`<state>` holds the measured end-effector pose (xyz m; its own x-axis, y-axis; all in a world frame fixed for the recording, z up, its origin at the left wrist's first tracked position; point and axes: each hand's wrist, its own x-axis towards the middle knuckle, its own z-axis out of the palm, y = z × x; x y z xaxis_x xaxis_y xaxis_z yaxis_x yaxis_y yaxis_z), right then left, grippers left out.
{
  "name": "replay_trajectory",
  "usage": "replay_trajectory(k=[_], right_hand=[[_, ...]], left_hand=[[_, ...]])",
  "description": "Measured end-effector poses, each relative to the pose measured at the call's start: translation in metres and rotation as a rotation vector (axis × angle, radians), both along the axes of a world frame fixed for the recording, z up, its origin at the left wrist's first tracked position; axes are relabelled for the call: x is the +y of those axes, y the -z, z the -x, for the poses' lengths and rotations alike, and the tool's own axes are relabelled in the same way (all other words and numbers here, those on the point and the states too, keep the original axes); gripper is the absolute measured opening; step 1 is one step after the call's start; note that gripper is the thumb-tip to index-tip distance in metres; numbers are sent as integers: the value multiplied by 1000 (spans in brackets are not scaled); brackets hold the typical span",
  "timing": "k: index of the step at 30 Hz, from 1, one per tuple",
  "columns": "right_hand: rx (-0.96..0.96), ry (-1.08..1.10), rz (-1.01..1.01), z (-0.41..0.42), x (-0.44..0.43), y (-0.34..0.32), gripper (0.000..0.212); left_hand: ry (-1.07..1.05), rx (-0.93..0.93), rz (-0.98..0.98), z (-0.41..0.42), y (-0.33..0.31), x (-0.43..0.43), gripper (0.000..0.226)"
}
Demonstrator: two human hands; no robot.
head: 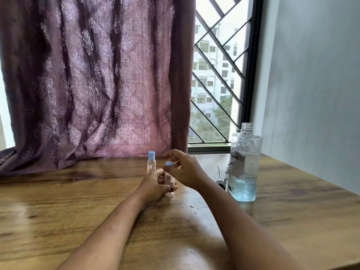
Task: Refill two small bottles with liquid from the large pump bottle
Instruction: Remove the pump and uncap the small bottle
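Gripping a bottle [169, 192] in the left hand [155, 185], fingers curled round its clear body, base down on the tabletop [78, 201] and long axis upright. Pinching a blue cap [169, 164] in the right hand [187, 170], just above that bottle's mouth and apart from it, roughly in line with the upright axis. Hard to tell whether going on or coming off; hard to tell, too, how full behind the fingers. Both hands close together at the middle, clamped on separate things.

Just behind and to the left, touching neither hand: a second bottle [151, 166], upright, capped in blue. Well off to the right: the big bottle [245, 162], neck open, pale blue liquid low in it, with the pump [221, 183] lying beside its left flank. Nearer to the right hand than to the left, so probably best lifted with the right once rid of the cap, keeping the left as the steadying grip. Pouring from that wide neck into so narrow a mouth: likely to spill unless tipped slowly.
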<state>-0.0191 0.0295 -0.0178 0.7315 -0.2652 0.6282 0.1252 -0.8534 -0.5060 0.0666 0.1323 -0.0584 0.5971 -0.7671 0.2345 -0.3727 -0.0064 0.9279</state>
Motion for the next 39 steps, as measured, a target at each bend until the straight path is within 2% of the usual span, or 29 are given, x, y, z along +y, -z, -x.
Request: replay_trajectory(k=[4, 9, 12, 17, 22, 26, 30, 33, 39], right_hand=[[-19, 9, 63, -1, 0, 1, 36], [-39, 9, 72, -6, 1, 5, 26], [-40, -19, 57, -7, 2, 5, 30], [-43, -20, 38, -8, 1, 7, 32], [-21, 34, 78, -9, -1, 8, 29], [-22, 1, 72, -8, 0, 7, 25], [-12, -66, 33, -8, 5, 5, 40], [16, -54, 19, -8, 3, 7, 32], [46, -34, 61, -12, 0, 12, 31]], left_hand=[[-7, 3, 20, 6, -3, 0, 37], [-6, -17, -7, 3, -2, 0, 34], [-7, -35, -15, 2, -1, 1, 36], [-12, -16, -8, 6, -4, 1, 27], [-9, 20, 17, 8, -5, 2, 33], [-4, -12, 1, 7, -5, 2, 31], [-6, -36, -28, 7, -5, 4, 29], [-31, -66, -15, 12, -8, 6, 26], [-45, -122, -19, 14, -11, 7, 25]])
